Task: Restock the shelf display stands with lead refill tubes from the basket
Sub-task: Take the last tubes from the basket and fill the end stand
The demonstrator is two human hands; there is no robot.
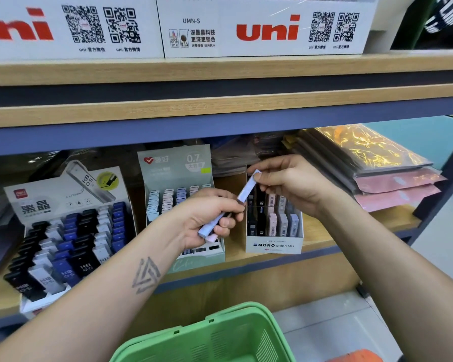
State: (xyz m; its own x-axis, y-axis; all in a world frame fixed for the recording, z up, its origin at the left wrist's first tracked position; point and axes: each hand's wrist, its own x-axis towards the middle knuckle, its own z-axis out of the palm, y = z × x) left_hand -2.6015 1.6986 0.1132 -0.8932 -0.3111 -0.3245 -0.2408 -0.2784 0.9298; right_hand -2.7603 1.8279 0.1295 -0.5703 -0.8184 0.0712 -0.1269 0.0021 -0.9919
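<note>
Head view: right hand (293, 181) pinches top end of a pale lavender plastic lead refill tube (247, 188), long axis tilted down-left toward left hand (209, 218), which grips a bundle of pastel blue and pink tubes (209, 228). White "MONO graph MG" cardboard stand (273, 245) sits just below right hand, nearer it. Grey-green "0.7" stand (175, 168) behind left hand; "HB 0.5" stand (71, 231) further left. Green plastic basket (207, 340) below both hands.
</note>
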